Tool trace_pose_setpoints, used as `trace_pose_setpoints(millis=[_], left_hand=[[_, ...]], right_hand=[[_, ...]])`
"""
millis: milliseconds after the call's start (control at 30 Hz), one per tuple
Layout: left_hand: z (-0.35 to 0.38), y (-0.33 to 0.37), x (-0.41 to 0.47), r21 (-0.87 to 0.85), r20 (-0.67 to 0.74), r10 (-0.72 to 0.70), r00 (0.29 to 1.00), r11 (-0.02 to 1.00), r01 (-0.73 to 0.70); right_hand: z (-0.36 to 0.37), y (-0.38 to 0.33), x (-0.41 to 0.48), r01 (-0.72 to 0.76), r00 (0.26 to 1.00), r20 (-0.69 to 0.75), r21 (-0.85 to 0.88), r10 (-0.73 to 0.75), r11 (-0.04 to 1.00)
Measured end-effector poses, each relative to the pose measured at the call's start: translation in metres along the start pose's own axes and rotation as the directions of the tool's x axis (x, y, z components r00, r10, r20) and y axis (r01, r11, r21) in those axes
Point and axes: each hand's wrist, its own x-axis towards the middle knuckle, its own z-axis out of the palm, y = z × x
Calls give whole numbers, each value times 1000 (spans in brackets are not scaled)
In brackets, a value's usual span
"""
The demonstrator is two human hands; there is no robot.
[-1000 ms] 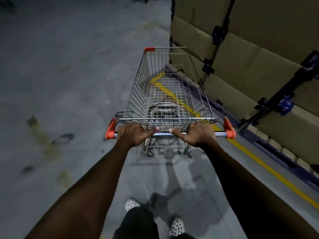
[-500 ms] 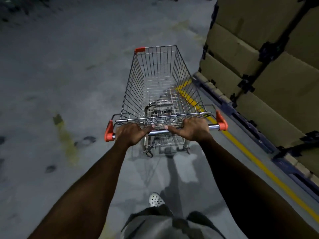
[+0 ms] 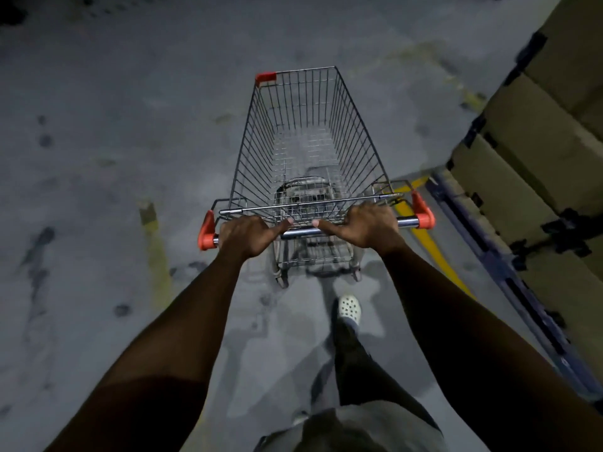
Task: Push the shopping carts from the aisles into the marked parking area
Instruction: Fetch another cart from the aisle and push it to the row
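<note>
An empty wire shopping cart [image 3: 306, 135] with orange corner caps stands on the grey concrete floor in front of me. My left hand [image 3: 248, 234] grips the left half of its chrome handle bar [image 3: 406, 221], and my right hand [image 3: 362, 228] grips the right half. Both thumbs point inward along the bar and nearly meet at its middle. The cart's basket holds nothing. Its rear wheels show below the handle.
Stacked cardboard boxes [image 3: 509, 177] on a blue rack base [image 3: 509, 275] line the right side. A yellow floor line [image 3: 430, 246] runs along the rack. My white shoe [image 3: 349, 309] steps behind the cart. Stained concrete spreads to the left and ahead.
The cart has rolled forward and swung left, away from the boxes; the rack and yellow line have slid to the right. Both hands keep the same grip.
</note>
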Motion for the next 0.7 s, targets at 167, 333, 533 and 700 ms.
trace_pose_setpoints(millis=[167,333,533,700], left_hand=[[-34,-17,87,2,-1,-144,990,990,144],[-51,-34,163,-77,3,-261,965,962,260],[-83,-65,255,-28,26,-346,938,938,347],[-114,-125,347,12,-23,-380,925,925,381]], right_hand=[[-25,11,123,102,995,5,-3,-102,995],[-45,21,229,232,972,16,9,-232,973],[-62,11,366,318,946,80,-23,-315,948],[-80,-22,480,368,927,91,-24,-364,930]])
